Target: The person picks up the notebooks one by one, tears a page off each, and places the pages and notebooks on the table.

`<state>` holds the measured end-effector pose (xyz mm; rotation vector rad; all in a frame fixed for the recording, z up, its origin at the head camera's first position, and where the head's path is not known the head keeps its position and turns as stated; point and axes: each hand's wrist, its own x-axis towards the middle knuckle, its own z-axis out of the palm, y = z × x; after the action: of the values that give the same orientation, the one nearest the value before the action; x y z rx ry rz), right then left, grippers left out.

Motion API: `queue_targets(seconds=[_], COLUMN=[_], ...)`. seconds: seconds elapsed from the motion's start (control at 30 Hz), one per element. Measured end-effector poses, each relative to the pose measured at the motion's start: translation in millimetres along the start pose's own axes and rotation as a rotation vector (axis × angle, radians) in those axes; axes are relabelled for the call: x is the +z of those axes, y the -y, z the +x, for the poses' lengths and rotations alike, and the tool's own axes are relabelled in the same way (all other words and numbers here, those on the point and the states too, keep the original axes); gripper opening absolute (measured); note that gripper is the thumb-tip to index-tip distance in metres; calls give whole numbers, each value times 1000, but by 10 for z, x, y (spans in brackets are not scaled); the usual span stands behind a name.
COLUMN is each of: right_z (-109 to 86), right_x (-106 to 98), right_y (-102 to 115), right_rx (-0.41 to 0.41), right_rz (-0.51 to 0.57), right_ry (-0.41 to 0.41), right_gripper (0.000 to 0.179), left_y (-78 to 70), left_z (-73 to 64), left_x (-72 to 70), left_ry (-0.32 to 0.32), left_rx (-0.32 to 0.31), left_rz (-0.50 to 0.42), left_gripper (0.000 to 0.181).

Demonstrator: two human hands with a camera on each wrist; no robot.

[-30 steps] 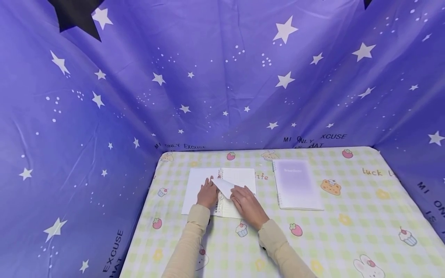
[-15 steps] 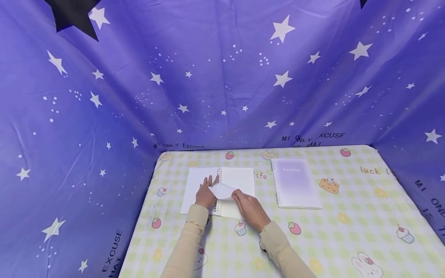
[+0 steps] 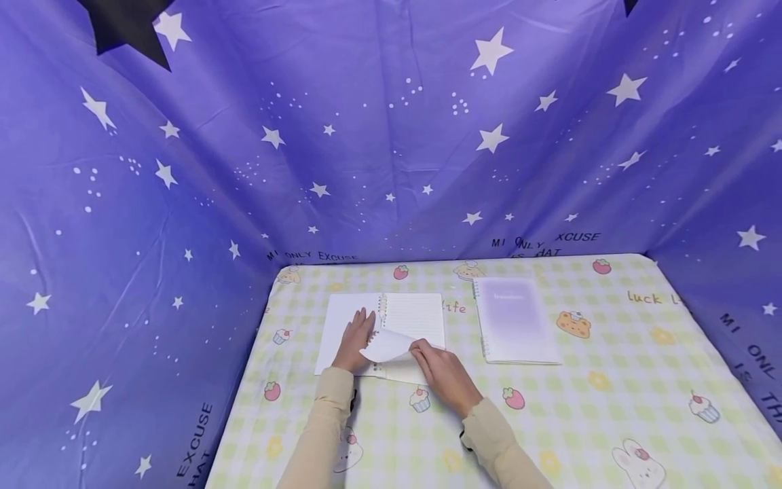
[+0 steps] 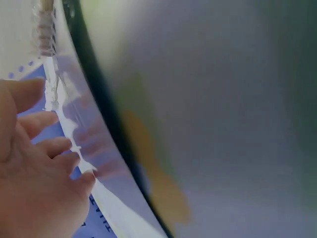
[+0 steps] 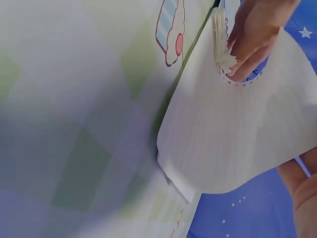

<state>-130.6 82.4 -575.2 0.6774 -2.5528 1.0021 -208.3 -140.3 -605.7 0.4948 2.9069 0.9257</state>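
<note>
A spiral notebook (image 3: 415,312) lies spread on the table, its white left side flat and lined pages on the right. My left hand (image 3: 353,345) rests on that left side near the rings, fingers extended; the left wrist view shows the same hand (image 4: 44,168) above the surface. My right hand (image 3: 451,379) pinches the edge of a lined sheet (image 3: 391,346), which curls up over the lower pages. Along the sheet's ring side, a row of punched holes stands free of the rings over much of its length, seen in the right wrist view; the lowest part is hidden.
A second spiral notebook with a purple cover (image 3: 518,319) lies closed to the right. The checked tablecloth (image 3: 586,421) carries printed cupcakes, strawberries and flowers. A purple star-patterned curtain (image 3: 391,136) hangs behind and at both sides.
The right hand has pulled the sheet towards the near edge, and its upper end has come away from the rings. My left hand has shifted slightly left and its fingers have spread flatter.
</note>
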Motion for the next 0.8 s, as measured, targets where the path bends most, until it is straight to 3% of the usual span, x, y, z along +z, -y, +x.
queue_targets(seconds=[0.17,0.57,0.8], right_z=[-89,-216,-254], right_x=[-34,-96,-115], right_y=[9,24,-2], right_rx=[-11,-57,-75], right_rz=[5,61,74], right_ry=[-30,58,26], right_gripper=[5,6,8], left_y=[10,-17,44], left_z=[-74,-170,-149], left_x=[1,58,106], left_ry=[-16,125,155], left_rx=[-21,-55,-51], left_rz=[-27,-37,-14], left_gripper=[50,58,50])
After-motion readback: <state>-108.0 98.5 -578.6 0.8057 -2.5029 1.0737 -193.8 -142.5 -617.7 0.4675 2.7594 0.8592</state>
